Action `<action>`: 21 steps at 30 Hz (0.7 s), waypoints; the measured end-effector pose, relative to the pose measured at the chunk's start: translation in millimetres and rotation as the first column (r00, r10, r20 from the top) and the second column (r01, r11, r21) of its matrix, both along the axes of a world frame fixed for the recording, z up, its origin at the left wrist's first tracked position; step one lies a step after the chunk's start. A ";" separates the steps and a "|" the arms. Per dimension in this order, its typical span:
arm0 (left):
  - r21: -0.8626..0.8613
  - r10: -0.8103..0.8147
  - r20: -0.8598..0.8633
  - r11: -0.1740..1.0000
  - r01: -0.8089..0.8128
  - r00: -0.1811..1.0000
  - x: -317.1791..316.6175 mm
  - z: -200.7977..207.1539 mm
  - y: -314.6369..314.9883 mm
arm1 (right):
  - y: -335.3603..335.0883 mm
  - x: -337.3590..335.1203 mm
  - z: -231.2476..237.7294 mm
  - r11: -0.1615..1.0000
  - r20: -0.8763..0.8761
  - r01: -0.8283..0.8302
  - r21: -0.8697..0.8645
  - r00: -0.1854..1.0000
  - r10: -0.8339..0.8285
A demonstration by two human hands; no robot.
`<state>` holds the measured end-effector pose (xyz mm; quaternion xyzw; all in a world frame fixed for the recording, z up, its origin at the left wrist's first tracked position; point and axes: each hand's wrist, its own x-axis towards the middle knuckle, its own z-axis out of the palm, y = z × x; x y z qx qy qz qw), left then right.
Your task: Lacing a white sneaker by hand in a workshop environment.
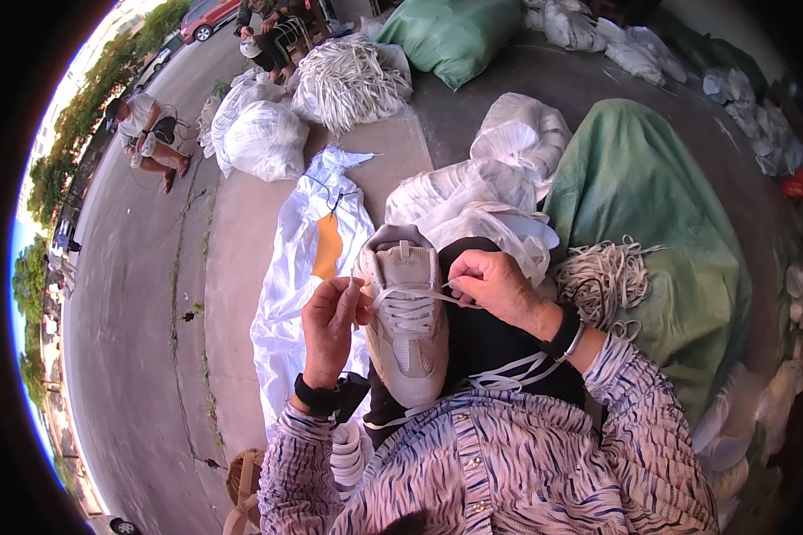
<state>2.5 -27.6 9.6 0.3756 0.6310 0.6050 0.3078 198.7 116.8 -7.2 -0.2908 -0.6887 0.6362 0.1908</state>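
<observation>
A beige sneaker (pixel 409 334) rests on my lap, its toe toward me and its tongue pointing away. A pale flat shoelace (pixel 409 309) crosses several times over its front. At the shoe's left side my left hand (pixel 332 314) is closed, thumb and fingers pinching one end of the lace. On the right my right hand (pixel 498 287) pinches the other end, and that stretch of lace runs from the top eyelets to its fingers. More loose laces (pixel 513 373) lie over my dark-clad leg, just below my right hand.
A bundle of laces (pixel 604 278) lies on a green sack (pixel 660 232) at the right. White bags (pixel 473 201) stand ahead, and a white plastic sheet (pixel 285 312) covers ground at the left. Farther off, a person (pixel 144 134) sits near a heap of laces (pixel 352 85).
</observation>
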 end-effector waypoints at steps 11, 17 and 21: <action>-0.225 -0.164 0.071 0.958 0.176 0.984 -9.2 1.7 -6.2 | -0.1 -12.0 -8.3 0.989 0.062 0.008 0.147 0.998 -0.017; -0.253 -0.148 0.220 0.946 0.203 0.964 -11.5 1.9 -5.2 | -7.0 -16.3 -8.2 0.854 -0.042 0.012 0.520 0.999 0.012; -0.189 -0.255 0.188 0.938 0.290 0.948 -18.4 0.4 -2.5 | -3.6 -13.6 -0.9 0.997 0.019 -0.073 0.021 0.997 0.073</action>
